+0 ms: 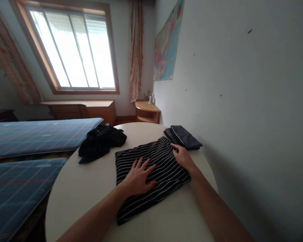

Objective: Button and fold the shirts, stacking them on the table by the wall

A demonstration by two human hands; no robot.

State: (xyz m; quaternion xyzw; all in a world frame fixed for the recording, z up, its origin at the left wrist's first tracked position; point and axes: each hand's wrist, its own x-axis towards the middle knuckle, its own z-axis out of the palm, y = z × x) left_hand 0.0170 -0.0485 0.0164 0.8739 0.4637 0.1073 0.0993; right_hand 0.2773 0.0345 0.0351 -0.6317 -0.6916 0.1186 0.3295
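A black garment with thin white stripes lies spread in a folded, roughly four-sided shape on the round cream table. My left hand rests on the middle of the cloth, its fingers spread apart. At the upper right edge of the cloth is my right hand, with the index finger stretched out along the edge and the other fingers partly hidden. Just beyond it sits a folded dark garment. A crumpled black garment lies at the table's far left.
Two blue plaid mattresses extend on the left. A white wall with a map runs close along the right. Behind the table are a corner shelf, a wooden desk and a window with curtains.
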